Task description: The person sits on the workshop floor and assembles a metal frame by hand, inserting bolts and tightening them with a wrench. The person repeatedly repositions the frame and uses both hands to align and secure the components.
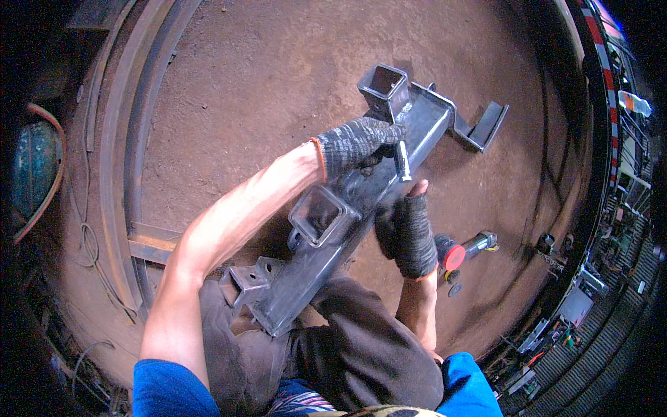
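A long dark steel frame part (326, 243) with square tube sockets rests across my lap and reaches out over the dirt floor. My left hand (358, 144), in a dark knit glove, lies on top of the beam near its far square tube (383, 87) and pinches a small shiny metal bolt (403, 161). My right hand (406, 233), in a fingerless dark glove, grips the beam's right side from below, one bare fingertip showing close to the bolt.
A power tool with a red part (462, 251) lies on the floor to my right, small discs beside it. Curved steel rails (121, 167) and cables run along the left. Tools and clutter line the right rim (577, 299).
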{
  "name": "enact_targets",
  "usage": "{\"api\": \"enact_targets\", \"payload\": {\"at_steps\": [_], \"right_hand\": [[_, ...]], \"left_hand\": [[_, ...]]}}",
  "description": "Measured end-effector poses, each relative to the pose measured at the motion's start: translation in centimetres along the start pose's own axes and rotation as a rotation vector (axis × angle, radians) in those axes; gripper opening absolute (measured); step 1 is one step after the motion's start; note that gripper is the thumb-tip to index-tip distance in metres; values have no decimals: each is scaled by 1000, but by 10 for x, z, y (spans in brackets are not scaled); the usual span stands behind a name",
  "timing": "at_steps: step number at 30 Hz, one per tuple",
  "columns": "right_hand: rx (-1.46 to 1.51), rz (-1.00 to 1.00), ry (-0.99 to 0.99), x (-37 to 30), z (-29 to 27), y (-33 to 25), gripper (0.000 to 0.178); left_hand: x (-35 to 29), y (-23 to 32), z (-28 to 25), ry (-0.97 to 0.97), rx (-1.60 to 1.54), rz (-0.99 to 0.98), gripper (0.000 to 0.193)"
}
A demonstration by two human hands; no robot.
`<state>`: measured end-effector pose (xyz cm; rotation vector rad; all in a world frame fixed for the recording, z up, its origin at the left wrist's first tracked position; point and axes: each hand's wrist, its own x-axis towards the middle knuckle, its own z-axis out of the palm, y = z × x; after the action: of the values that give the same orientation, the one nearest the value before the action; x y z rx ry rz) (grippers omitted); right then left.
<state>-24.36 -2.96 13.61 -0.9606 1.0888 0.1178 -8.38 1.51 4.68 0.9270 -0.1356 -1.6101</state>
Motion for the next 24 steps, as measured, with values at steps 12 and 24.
{"api": "enact_targets", "payload": {"at_steps": [12, 24], "right_hand": [[-713, -461, 368, 36, 1, 5, 22], [-314, -294, 214, 14, -34, 20, 57]], "left_hand": [[-4, 9, -5, -52, 269, 80, 27], [-5, -3, 19, -63, 154, 105, 25]]}}
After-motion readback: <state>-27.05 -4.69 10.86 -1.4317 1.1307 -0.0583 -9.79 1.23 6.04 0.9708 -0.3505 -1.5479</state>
